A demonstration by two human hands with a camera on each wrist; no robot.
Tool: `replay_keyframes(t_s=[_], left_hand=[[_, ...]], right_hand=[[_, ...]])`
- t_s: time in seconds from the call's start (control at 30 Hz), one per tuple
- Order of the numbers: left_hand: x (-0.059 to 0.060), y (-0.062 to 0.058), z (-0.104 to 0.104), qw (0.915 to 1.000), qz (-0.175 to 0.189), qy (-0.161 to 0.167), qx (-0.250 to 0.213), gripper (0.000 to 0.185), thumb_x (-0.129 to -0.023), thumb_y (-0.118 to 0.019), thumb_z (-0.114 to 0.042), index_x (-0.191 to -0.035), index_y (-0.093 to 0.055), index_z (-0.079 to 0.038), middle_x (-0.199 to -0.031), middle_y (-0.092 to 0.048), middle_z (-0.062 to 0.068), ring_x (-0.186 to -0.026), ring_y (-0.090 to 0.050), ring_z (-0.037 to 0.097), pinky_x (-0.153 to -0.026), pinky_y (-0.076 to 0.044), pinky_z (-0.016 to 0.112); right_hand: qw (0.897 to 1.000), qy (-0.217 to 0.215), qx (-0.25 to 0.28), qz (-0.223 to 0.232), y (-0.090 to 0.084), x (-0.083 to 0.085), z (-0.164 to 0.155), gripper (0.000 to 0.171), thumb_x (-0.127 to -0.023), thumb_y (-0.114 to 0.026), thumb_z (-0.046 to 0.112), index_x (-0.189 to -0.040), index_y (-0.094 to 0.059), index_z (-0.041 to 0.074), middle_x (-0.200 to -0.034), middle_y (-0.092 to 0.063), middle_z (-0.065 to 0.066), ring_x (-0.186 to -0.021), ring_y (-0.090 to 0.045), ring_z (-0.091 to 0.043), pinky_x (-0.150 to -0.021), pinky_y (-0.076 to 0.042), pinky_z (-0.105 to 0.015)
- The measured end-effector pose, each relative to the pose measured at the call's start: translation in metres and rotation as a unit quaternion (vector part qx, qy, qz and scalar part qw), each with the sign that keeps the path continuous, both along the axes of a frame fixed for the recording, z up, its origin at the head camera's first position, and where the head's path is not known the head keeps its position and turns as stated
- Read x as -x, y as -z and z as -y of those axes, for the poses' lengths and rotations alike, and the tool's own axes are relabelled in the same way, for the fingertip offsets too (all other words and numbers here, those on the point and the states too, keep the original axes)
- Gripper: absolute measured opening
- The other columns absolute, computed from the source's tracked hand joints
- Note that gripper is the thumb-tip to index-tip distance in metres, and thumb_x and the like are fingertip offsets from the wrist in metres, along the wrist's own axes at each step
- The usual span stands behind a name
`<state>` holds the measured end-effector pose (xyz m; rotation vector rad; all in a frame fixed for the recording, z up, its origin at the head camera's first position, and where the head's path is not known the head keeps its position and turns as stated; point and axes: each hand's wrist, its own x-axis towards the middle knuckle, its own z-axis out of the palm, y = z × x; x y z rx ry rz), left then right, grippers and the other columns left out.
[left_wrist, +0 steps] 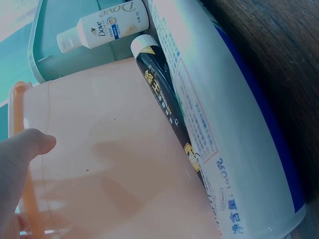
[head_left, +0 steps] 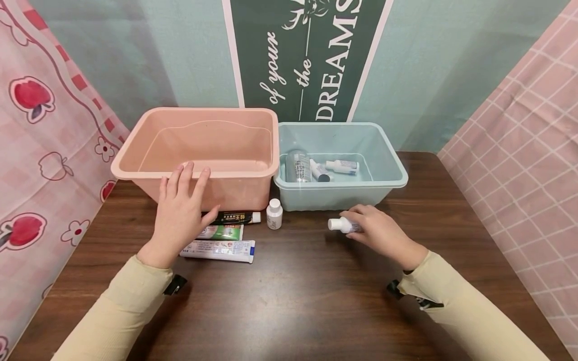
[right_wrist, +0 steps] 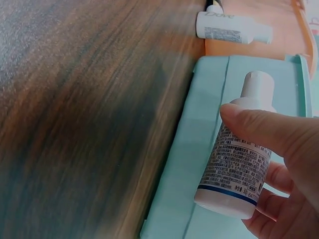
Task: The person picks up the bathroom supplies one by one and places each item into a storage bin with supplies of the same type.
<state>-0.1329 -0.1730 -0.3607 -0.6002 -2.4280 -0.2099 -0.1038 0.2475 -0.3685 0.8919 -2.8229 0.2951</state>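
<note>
The right hand (head_left: 381,233) pinches a small white bottle (head_left: 344,225) between thumb and curled fingers, just in front of the blue bin (head_left: 388,170). The bottle lies nearly flat, its long axis across the table and its cap pointing left, toward the pink bin (head_left: 135,150). The left hand (head_left: 180,213) rests with straight, spread fingers on the pink bin's near wall, holding nothing, above three toothpaste tubes (head_left: 219,249). A small Dove bottle (head_left: 274,214) stands between the hands, nearer the left.
</note>
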Motion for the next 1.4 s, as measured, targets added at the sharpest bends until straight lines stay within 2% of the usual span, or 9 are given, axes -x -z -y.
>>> replay_keyframes(t_s=[0.53,1.03,1.4], left_hand=[[-0.001,0.001,-0.001,1.0000,0.008,-0.002,-0.002,0.082,-0.071,-0.072,-0.037,-0.139,-0.037,-0.005,-0.139,-0.030,0.028,-0.128,-0.025,0.045,-0.102,-0.016,0.062],[-0.001,0.003,0.001,1.0000,0.001,-0.001,-0.001,0.083,-0.071,-0.073,-0.037,-0.139,-0.037,-0.005,-0.139,-0.030,0.028,-0.127,-0.027,0.045,-0.102,-0.017,0.062],[0.001,0.002,0.001,0.9999,-0.010,0.002,-0.004,0.083,-0.071,-0.073,-0.037,-0.138,-0.038,-0.005,-0.139,-0.031,0.028,-0.128,-0.027,0.045,-0.103,-0.016,0.061]], right_hand=[[1.000,-0.008,0.005,-0.002,-0.010,-0.004,-0.005,0.046,-0.069,-0.082,0.014,-0.110,-0.065,0.004,-0.099,-0.062,-0.010,-0.086,-0.058,-0.025,-0.074,-0.047,-0.041],[1.000,-0.012,0.003,-0.004,-0.018,-0.007,-0.005,0.046,-0.069,-0.081,0.013,-0.111,-0.065,0.004,-0.099,-0.062,-0.009,-0.086,-0.058,-0.025,-0.073,-0.048,-0.041],[1.000,-0.017,0.007,-0.023,-0.025,-0.008,-0.006,0.046,-0.067,-0.082,0.012,-0.110,-0.065,0.006,-0.098,-0.062,-0.008,-0.085,-0.058,-0.025,-0.072,-0.047,-0.041]])
